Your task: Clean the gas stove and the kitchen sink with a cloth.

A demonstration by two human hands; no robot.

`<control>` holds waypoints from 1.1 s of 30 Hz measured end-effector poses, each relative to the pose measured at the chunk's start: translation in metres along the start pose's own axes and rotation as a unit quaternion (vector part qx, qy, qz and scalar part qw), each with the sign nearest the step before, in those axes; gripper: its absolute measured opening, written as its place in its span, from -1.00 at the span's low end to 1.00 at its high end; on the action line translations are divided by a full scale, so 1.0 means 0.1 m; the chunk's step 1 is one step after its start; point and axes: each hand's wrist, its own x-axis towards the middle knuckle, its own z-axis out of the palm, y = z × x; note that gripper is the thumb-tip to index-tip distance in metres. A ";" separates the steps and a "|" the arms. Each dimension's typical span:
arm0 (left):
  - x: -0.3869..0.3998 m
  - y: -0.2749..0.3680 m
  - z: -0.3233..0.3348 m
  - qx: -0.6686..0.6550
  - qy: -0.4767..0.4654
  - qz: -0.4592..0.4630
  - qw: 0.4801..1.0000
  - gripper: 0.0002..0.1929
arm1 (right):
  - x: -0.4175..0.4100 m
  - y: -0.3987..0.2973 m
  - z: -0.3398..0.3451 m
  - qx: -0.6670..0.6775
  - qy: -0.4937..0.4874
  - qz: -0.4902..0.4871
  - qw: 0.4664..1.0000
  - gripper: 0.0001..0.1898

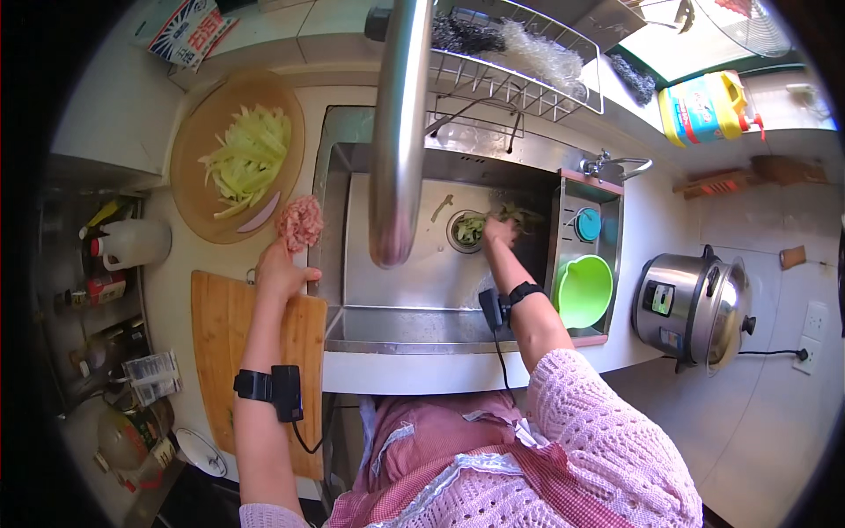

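My right hand [500, 232] is down in the stainless-steel sink [409, 284], gripping a blurred bunch of green peelings [518, 214] beside the drain. More green scraps [470, 228] lie in the drain opening. On the left, my left hand [280, 270] is at the sink's edge, its thumb on the rim. A crumpled pink bundle [302, 223], perhaps a cloth or scrubber, covers its fingertips, so its grip is hidden. Beyond that hand, an amber glass dish [191, 191] bears pale green vegetable strips [247, 158] and a lilac blade-like piece [259, 212].
A steel faucet [399, 145] arches over the sink. A wooden cutting board [221, 356] lies under my left forearm. At the sink's right are a green basin [584, 290] and a turquoise-lidded container [587, 224], with a rice cooker [667, 307] farther right. A wire rack [554, 86] stands behind.
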 end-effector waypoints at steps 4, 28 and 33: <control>0.14 -0.13 0.05 -0.042 -0.030 -0.013 0.999 -0.38 | -0.14 -0.17 -0.34 0.012 0.112 -0.017 0.993 -0.40; 0.54 -0.50 0.44 -0.005 -0.016 0.103 0.995 -0.27 | -0.49 -0.09 -2.13 0.056 0.246 -0.320 0.913 -0.87; 0.49 -0.33 0.40 -0.023 -0.010 0.146 0.989 -0.26 | 0.56 0.07 -2.52 -0.185 0.057 -0.300 0.934 -0.72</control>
